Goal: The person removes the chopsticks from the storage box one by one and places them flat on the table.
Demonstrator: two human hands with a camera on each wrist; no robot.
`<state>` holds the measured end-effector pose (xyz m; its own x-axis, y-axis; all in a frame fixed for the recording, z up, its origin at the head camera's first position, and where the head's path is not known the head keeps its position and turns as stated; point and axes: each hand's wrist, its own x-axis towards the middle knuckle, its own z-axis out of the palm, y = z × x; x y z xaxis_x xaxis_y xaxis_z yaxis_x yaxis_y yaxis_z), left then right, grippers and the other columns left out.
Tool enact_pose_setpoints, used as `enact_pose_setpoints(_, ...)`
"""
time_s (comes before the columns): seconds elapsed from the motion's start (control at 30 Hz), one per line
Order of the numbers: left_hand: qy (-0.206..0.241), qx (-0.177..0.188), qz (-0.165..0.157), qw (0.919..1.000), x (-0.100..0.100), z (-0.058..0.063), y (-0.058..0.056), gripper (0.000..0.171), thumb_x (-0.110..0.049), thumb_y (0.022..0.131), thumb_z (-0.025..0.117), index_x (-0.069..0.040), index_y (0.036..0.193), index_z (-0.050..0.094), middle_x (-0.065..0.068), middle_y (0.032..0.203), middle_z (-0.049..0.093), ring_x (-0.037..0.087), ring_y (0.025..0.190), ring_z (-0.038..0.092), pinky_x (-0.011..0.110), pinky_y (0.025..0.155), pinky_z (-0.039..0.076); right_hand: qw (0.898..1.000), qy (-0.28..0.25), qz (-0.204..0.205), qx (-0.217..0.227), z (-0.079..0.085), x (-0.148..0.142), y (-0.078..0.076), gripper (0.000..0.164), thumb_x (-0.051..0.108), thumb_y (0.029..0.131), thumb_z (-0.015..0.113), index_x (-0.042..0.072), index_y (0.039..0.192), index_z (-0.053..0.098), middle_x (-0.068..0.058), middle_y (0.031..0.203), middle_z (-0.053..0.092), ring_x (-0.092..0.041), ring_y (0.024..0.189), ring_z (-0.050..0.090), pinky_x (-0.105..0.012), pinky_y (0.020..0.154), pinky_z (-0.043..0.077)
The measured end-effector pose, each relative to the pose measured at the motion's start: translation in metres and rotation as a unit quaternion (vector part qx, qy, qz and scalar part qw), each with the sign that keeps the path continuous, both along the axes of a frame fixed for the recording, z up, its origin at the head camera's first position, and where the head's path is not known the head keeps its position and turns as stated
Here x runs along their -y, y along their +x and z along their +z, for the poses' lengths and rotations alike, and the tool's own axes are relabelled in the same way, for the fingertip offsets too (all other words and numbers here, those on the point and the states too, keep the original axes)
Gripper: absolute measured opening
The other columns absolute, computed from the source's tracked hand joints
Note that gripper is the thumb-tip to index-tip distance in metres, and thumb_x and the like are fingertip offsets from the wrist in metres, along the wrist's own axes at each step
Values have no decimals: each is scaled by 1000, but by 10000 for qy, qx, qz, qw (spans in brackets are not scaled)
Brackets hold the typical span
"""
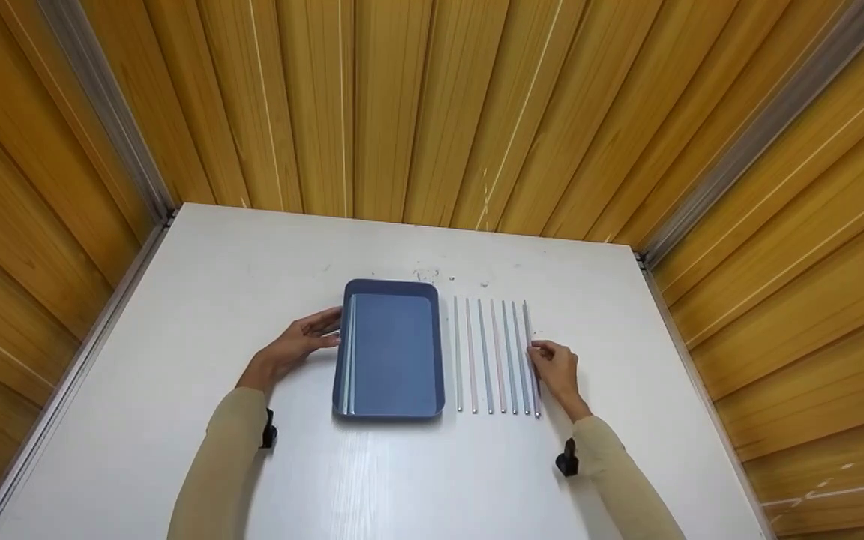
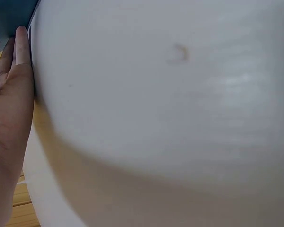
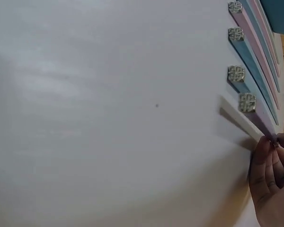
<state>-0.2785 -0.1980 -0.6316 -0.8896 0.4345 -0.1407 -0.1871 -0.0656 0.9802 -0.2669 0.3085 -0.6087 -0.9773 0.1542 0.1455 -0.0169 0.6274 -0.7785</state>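
Note:
A blue rectangular tray [image 1: 394, 360] lies on the white table. My left hand [image 1: 301, 341] is at its left side, fingers extended against the outer wall; in the left wrist view the fingers [image 2: 22, 47] reach the tray's edge. Right of the tray, several chopsticks lie side by side in pale green, pink and blue, with patterned silver ends. At the row's right end my right hand [image 1: 556, 367] pinches a purple chopstick [image 3: 259, 116] between thumb and fingertips. Its silver end looks raised off the table in the right wrist view. Nearest to it is a blue chopstick [image 1: 520, 352].
Pale streaks run along the tray's left inner side; whether they are glare or objects I cannot tell. Small dark marks [image 1: 426, 274] dot the white table [image 1: 289, 247] beyond the tray. Wood-patterned walls [image 1: 394, 112] with metal corner posts enclose its back and sides.

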Motion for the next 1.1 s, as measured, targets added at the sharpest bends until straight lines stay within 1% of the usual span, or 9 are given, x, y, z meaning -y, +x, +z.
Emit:
enact_pose_setpoints(0.1,9,20,-5,10000,-1,-1,0,74,-7,96,70,-10,160,33,14,166,34,34,155,30,49,128,28,9999,69,-41,-74,-3,-2,0,20,7,93,72,-7,107,76,-21,85,74,-5,61,58,-13,51,46)
enact_pose_setpoints(0.27,-15,18,7,10000,-1,1,0,74,-7,96,70,-10,160,33,13,166,34,33,155,30,49,128,28,9997,163,-98,-154,-6,-2,1,20,6,93,72,-8,106,76,-21,85,74,-5,62,57,-13,51,45)
enact_pose_setpoints(0.5,-119,88,102,9998,-1,4,2,77,-12,93,75,-13,159,36,10,166,36,31,155,33,48,127,29,9995,230,-208,-98,-9,-2,0,18,6,94,71,-5,106,77,-19,84,73,-8,64,56,-13,53,43)
enact_pose_setpoints(0.67,-93,89,96,9999,-1,3,1,74,-11,94,74,-13,159,37,10,165,37,31,154,33,49,127,29,9995,280,-141,-43,-7,-3,-3,18,7,94,70,-6,106,76,-18,82,72,-6,61,55,-14,52,43)
enact_pose_setpoints(0.87,-16,81,73,9999,-1,1,0,73,-10,95,72,-13,159,37,10,165,38,31,155,32,49,127,28,9995,148,-2,284,1,-6,-4,21,9,96,68,-9,106,74,-17,80,72,-5,55,55,-15,48,44)
enact_pose_setpoints(0.93,-4,57,37,10000,-1,0,0,74,-10,96,71,-12,160,35,11,165,37,32,155,31,49,127,28,9992,215,-20,330,6,-8,-6,22,10,96,68,-9,104,74,-17,78,72,-5,54,55,-15,48,43)
enact_pose_setpoints(1.0,-28,10,-9,10000,-1,0,0,74,-10,96,71,-11,160,34,12,166,35,32,155,30,49,127,28,9990,305,-31,316,12,-9,-8,22,11,96,68,-9,102,75,-18,78,73,-4,53,55,-14,48,43)
enact_pose_setpoints(1.1,4,-20,-23,10000,0,1,0,74,-8,96,70,-10,160,34,14,166,35,34,155,30,49,127,28,9986,491,-39,167,22,-7,-13,20,11,96,69,-8,100,76,-20,79,74,-1,53,56,-13,51,43)
